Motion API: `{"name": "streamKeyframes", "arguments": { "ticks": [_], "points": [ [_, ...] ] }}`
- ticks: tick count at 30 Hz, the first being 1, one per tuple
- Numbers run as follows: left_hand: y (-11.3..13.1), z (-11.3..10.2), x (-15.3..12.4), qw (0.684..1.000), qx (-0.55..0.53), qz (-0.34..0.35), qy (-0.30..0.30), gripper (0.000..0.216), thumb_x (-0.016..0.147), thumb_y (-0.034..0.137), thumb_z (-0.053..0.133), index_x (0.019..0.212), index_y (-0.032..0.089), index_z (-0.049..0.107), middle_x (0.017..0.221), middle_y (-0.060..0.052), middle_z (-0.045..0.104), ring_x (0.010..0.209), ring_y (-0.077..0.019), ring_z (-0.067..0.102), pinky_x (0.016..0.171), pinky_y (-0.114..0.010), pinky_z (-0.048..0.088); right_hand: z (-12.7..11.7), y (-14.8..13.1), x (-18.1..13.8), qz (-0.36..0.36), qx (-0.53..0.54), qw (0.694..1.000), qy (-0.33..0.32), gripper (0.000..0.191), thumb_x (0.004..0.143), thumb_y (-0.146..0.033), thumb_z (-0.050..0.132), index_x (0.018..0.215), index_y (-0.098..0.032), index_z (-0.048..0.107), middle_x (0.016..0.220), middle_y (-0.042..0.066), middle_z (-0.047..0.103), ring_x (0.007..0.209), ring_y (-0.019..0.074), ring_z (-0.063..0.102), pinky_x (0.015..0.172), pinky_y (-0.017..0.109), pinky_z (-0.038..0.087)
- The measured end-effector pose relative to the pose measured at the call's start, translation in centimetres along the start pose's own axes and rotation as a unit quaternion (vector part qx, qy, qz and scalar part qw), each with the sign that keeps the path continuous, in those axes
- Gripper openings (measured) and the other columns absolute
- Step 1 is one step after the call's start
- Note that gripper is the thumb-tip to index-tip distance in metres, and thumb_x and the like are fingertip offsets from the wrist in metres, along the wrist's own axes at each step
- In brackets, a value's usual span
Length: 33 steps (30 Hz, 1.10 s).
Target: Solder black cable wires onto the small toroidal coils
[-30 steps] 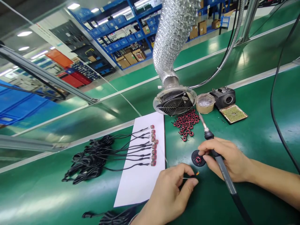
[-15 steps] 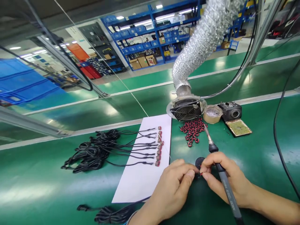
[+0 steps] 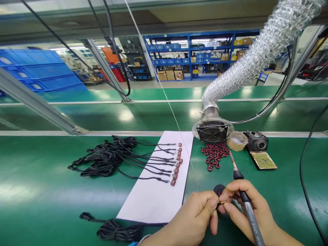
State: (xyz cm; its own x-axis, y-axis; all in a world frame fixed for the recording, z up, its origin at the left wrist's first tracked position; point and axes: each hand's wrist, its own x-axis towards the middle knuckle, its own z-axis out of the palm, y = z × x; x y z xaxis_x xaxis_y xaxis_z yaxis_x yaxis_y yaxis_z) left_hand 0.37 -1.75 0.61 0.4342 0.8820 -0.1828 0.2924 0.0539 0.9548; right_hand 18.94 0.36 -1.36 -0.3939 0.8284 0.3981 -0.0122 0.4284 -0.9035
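My left hand (image 3: pixel 197 218) is pinched shut on a thin wire end with a small red and yellow tip, at the lower middle. My right hand (image 3: pixel 246 208) meets it fingertip to fingertip and also grips a soldering iron (image 3: pixel 243 194), whose tip points away toward the fan. Just behind the fingers lies a small black disc (image 3: pixel 218 189) with a red coil on it, partly hidden. A heap of red and black coils (image 3: pixel 214 154) lies further back.
A white paper sheet (image 3: pixel 159 194) carries a row of black cables (image 3: pixel 107 159) with coils at their ends. A fume fan (image 3: pixel 212 131) on a silver hose, a tape roll (image 3: pixel 237 140), an iron stand and a sponge tray (image 3: pixel 263 160) stand behind. More cable (image 3: pixel 115 230) lies near the front edge.
The camera has tilted up, so everything sits lower in view. My left hand moved right to meet my right hand's fingertips in front of the black disc.
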Motion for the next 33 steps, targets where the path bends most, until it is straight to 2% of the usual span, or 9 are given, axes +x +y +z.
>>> {"name": "streamKeyframes", "arguments": {
  "ticks": [4, 7, 10, 15, 19, 23, 26, 30, 33],
  "points": [
    [-0.2, 0.2, 0.2, 0.999, 0.03, 0.012, 0.005, 0.045, 0.103, 0.046, 0.026, 0.085, 0.018, 0.057, 0.054, 0.001, 0.062, 0.048, -0.0132, 0.05, 0.061, -0.024, 0.04, -0.2, 0.2, 0.1, 0.013, -0.026, 1.0, 0.008, 0.018, 0.094, -0.016, 0.058, 0.107, -0.026, 0.052, 0.085, 0.001, 0.067, 0.068, 0.0131, 0.068, 0.065, 0.023, 0.06],
    [-0.2, 0.5, 0.0, 0.996, 0.067, 0.044, 0.031, 0.027, 0.101, 0.038, 0.035, 0.093, 0.019, 0.053, 0.062, 0.0, 0.067, 0.057, -0.015, 0.059, 0.063, -0.024, 0.041, -0.3, 0.5, 0.0, 0.023, -0.054, 0.998, 0.017, 0.022, 0.092, -0.015, 0.06, 0.107, -0.026, 0.05, 0.084, 0.0, 0.067, 0.069, 0.0127, 0.067, 0.065, 0.022, 0.059],
    [-0.3, 0.7, -0.1, 0.99, 0.105, 0.071, 0.066, 0.013, 0.099, 0.029, 0.039, 0.094, 0.02, 0.047, 0.067, 0.0, 0.069, 0.06, -0.016, 0.061, 0.06, -0.025, 0.04, -0.3, 0.6, 0.0, 0.074, -0.045, 0.996, 0.016, 0.022, 0.091, -0.018, 0.061, 0.108, -0.025, 0.049, 0.084, 0.001, 0.067, 0.072, 0.0133, 0.067, 0.067, 0.022, 0.058],
    [-1.0, 1.1, -0.1, 0.981, 0.129, 0.108, 0.099, 0.012, 0.098, 0.023, 0.035, 0.095, 0.021, 0.046, 0.08, -0.004, 0.073, 0.069, -0.0182, 0.067, 0.064, -0.027, 0.042, 0.5, 0.4, 0.4, 0.135, -0.001, 0.989, 0.058, 0.025, 0.091, -0.029, 0.063, 0.109, -0.024, 0.047, 0.079, -0.002, 0.064, 0.065, 0.012, 0.063, 0.063, 0.022, 0.055],
    [-1.6, 1.4, -0.1, 0.986, 0.106, 0.056, 0.113, 0.019, 0.101, 0.033, 0.032, 0.095, 0.021, 0.045, 0.064, -0.001, 0.064, 0.058, -0.0174, 0.061, 0.057, -0.026, 0.04, 1.5, 0.4, 0.6, 0.068, -0.084, 0.99, 0.089, 0.017, 0.089, -0.025, 0.063, 0.098, -0.025, 0.049, 0.075, -0.002, 0.063, 0.06, 0.0115, 0.06, 0.056, 0.02, 0.053],
    [-2.4, 2.1, 0.1, 0.996, -0.027, -0.003, 0.088, 0.038, 0.101, 0.055, 0.026, 0.093, 0.022, 0.041, 0.051, 0.006, 0.05, 0.045, -0.0139, 0.051, 0.051, -0.024, 0.039, 2.9, 0.7, 0.3, -0.043, -0.152, 0.979, 0.13, 0.016, 0.09, -0.018, 0.059, 0.098, -0.027, 0.048, 0.07, -0.005, 0.062, 0.052, 0.0105, 0.059, 0.046, 0.017, 0.048],
    [-2.8, 2.6, 0.1, 0.993, -0.062, 0.002, 0.1, 0.048, 0.097, 0.067, 0.024, 0.09, 0.022, 0.039, 0.052, 0.006, 0.05, 0.044, -0.0128, 0.049, 0.049, -0.024, 0.037, 3.6, 0.8, 0.2, -0.041, -0.148, 0.976, 0.153, 0.017, 0.092, -0.02, 0.058, 0.103, -0.027, 0.047, 0.07, -0.004, 0.064, 0.056, 0.0124, 0.064, 0.047, 0.018, 0.051],
    [-2.7, 2.7, -0.2, 0.992, -0.052, 0.002, 0.112, 0.051, 0.096, 0.07, 0.022, 0.09, 0.022, 0.039, 0.052, 0.006, 0.049, 0.045, -0.0124, 0.048, 0.05, -0.024, 0.036, 3.7, 0.5, 0.3, -0.022, -0.155, 0.977, 0.144, 0.015, 0.092, -0.02, 0.059, 0.101, -0.027, 0.049, 0.07, -0.004, 0.065, 0.056, 0.0122, 0.065, 0.049, 0.018, 0.052],
    [-2.3, 2.4, -0.3, 0.989, -0.089, -0.027, 0.117, 0.051, 0.096, 0.068, 0.025, 0.102, 0.02, 0.04, 0.053, 0.008, 0.048, 0.043, -0.0111, 0.042, 0.047, -0.023, 0.032, 3.4, 0.2, 0.3, -0.025, -0.179, 0.974, 0.134, 0.015, 0.089, -0.017, 0.061, 0.095, -0.026, 0.05, 0.07, -0.004, 0.065, 0.054, 0.0103, 0.062, 0.052, 0.018, 0.053]
  ]
}}
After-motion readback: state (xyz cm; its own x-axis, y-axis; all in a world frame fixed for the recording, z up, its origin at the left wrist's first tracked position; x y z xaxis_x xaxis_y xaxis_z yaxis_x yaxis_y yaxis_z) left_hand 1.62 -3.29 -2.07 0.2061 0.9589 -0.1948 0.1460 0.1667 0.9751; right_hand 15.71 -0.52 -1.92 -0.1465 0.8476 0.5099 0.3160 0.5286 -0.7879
